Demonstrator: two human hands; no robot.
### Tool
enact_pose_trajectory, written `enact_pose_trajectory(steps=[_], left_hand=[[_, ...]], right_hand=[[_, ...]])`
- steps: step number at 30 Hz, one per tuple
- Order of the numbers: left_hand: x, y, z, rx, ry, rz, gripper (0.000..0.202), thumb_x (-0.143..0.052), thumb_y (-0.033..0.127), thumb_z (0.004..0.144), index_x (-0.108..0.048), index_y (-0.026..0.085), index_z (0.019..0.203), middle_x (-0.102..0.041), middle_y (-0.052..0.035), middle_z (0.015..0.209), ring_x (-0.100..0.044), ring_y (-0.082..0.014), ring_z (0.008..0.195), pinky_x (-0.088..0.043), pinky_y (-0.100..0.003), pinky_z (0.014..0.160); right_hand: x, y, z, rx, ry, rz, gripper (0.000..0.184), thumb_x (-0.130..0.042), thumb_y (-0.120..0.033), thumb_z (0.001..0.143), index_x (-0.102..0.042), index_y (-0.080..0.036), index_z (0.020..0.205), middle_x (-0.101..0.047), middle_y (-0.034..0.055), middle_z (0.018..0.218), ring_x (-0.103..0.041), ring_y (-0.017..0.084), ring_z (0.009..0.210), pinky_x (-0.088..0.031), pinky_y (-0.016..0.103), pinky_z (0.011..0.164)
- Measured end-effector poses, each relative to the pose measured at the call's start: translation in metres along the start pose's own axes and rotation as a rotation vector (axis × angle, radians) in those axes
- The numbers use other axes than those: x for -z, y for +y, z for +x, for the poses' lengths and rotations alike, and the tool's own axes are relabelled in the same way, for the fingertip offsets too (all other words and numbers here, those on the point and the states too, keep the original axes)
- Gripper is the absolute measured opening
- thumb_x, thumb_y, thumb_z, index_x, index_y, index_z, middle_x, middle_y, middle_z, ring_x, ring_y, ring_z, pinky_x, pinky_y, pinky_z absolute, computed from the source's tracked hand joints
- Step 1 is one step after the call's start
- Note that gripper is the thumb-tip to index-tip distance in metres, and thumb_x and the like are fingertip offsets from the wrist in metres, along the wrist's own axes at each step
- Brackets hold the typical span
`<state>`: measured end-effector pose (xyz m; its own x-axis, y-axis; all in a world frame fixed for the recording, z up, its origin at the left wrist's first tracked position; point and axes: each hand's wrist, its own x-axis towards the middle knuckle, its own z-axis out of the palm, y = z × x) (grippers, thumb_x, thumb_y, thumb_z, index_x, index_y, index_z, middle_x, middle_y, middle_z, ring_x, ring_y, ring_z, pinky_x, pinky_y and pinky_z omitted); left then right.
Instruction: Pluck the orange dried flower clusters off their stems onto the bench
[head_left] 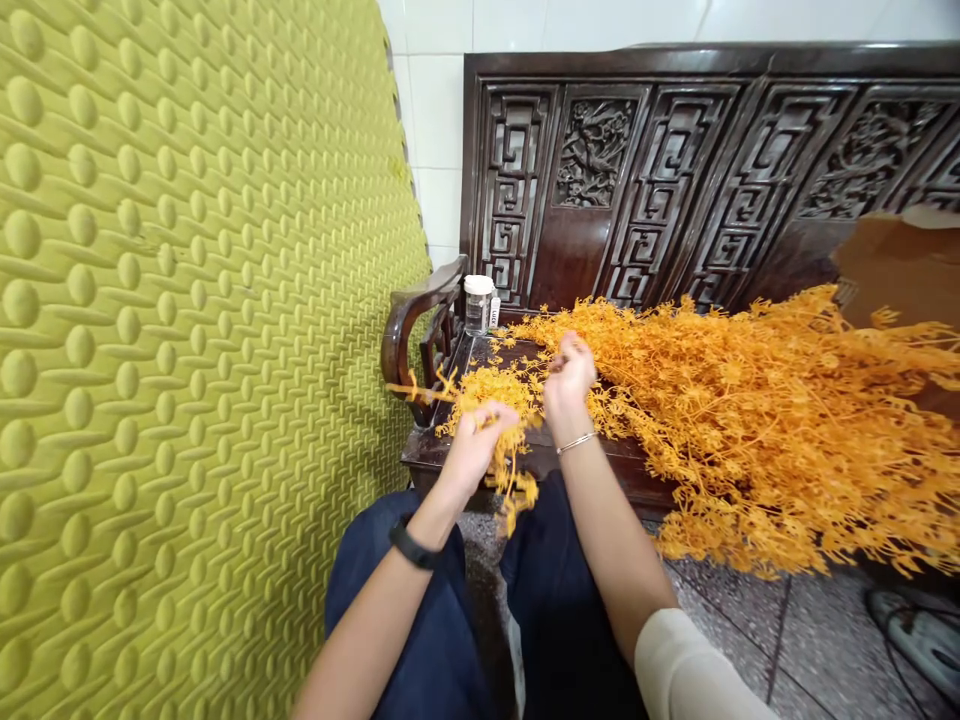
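left hand (pixel 474 440) clenches a small orange sprig bunch (pixel 501 432), wispy and dry-looking; right hand (pixel 568 378) seems to pinch the big orange pile (pixel 757 420).

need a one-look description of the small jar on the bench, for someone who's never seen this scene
Find the dark carved wooden bench against the white tiled wall, then go to its left end by the curved armrest. The jar stands upright there on the seat, just beyond the left hand and the heap of orange sprigs. It is the only clear container with a white lid among all that orange.
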<state>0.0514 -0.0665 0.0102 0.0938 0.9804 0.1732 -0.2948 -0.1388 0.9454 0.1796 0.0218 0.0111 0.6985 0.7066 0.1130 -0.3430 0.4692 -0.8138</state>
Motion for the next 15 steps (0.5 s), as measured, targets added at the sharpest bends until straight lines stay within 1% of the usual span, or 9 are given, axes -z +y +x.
enact_pose_trajectory(steps=[1,2,3,5,7,9,12,13,15], left_hand=[[0.005,0.001,-0.004,0.006,0.011,0.008,0.010,-0.067,0.021,0.063,-0.063,0.015,0.056,-0.063,-0.0012,0.067,-0.055,-0.0148,0.074,-0.040,-0.028,0.082],[0.011,0.003,-0.006,0.003,0.036,0.006,0.010,-0.068,0.022,0.063,-0.064,0.015,0.057,-0.063,-0.0016,0.069,-0.056,-0.0150,0.075,-0.040,-0.028,0.083],[0.017,0.006,-0.007,-0.025,0.073,-0.010,0.011,-0.069,0.023,0.064,-0.065,0.015,0.058,-0.064,-0.0018,0.070,-0.056,-0.0149,0.078,-0.040,-0.027,0.084],[0.028,0.012,-0.006,-0.059,0.119,-0.073,0.012,-0.069,0.027,0.066,-0.066,0.015,0.064,-0.064,-0.0020,0.076,-0.057,-0.0146,0.083,-0.040,-0.026,0.085],[0.035,0.018,-0.004,-0.036,0.106,-0.160,0.014,-0.068,0.030,0.068,-0.067,0.015,0.068,-0.065,-0.0024,0.083,-0.057,-0.0149,0.087,-0.043,-0.026,0.084],[0.037,0.022,-0.004,-0.016,0.064,-0.224,0.015,-0.067,0.030,0.070,-0.067,0.016,0.069,-0.065,-0.0029,0.088,-0.057,-0.0155,0.091,-0.045,-0.026,0.081],[0.034,0.023,-0.008,-0.055,0.033,-0.214,0.015,-0.064,0.029,0.072,-0.067,0.015,0.067,-0.065,-0.0040,0.089,-0.058,-0.0157,0.095,-0.044,-0.024,0.083],[0.032,0.023,-0.009,-0.065,0.035,-0.197,0.016,-0.063,0.029,0.073,-0.067,0.015,0.067,-0.066,-0.0044,0.090,-0.058,-0.0158,0.096,-0.044,-0.024,0.085],[0.029,0.022,-0.011,-0.062,0.055,-0.174,0.017,-0.062,0.030,0.074,-0.067,0.015,0.068,-0.067,-0.0052,0.092,-0.058,-0.0168,0.099,-0.043,-0.024,0.087]], right_hand=[[0.004,-0.001,0.011,0.022,0.061,0.015,0.025,-0.069,-0.040,0.059,-0.057,-0.020,0.071,-0.061,-0.0014,0.076,-0.039,0.007,0.052,-0.034,0.024,0.048],[0.008,-0.001,0.019,0.027,0.057,0.002,0.025,-0.070,-0.039,0.059,-0.058,-0.019,0.070,-0.061,-0.0012,0.076,-0.040,0.006,0.052,-0.036,0.023,0.049],[0.012,-0.001,0.025,0.002,0.013,-0.030,0.026,-0.072,-0.038,0.057,-0.058,-0.018,0.068,-0.061,-0.0009,0.074,-0.042,0.006,0.053,-0.037,0.023,0.050],[0.018,0.002,0.027,-0.083,-0.166,-0.128,0.029,-0.076,-0.036,0.052,-0.061,-0.016,0.066,-0.061,-0.0005,0.070,-0.046,0.007,0.054,-0.041,0.023,0.054],[0.021,0.006,0.022,-0.143,-0.351,-0.241,0.031,-0.078,-0.036,0.050,-0.062,-0.015,0.066,-0.061,-0.0004,0.067,-0.051,0.008,0.055,-0.043,0.024,0.057],[0.021,0.011,0.016,-0.129,-0.463,-0.339,0.032,-0.078,-0.037,0.052,-0.060,-0.016,0.067,-0.061,-0.0003,0.065,-0.054,0.010,0.055,-0.045,0.026,0.060],[0.021,0.018,0.014,-0.079,-0.535,-0.510,0.033,-0.074,-0.039,0.056,-0.056,-0.017,0.073,-0.060,0.0000,0.064,-0.058,0.014,0.059,-0.047,0.030,0.066],[0.021,0.020,0.014,-0.064,-0.553,-0.580,0.034,-0.074,-0.038,0.057,-0.056,-0.017,0.078,-0.061,0.0008,0.067,-0.059,0.015,0.062,-0.048,0.032,0.068],[0.022,0.023,0.016,-0.018,-0.595,-0.716,0.041,-0.074,-0.032,0.057,-0.057,-0.017,0.091,-0.063,0.0042,0.080,-0.061,0.018,0.070,-0.048,0.037,0.074]])
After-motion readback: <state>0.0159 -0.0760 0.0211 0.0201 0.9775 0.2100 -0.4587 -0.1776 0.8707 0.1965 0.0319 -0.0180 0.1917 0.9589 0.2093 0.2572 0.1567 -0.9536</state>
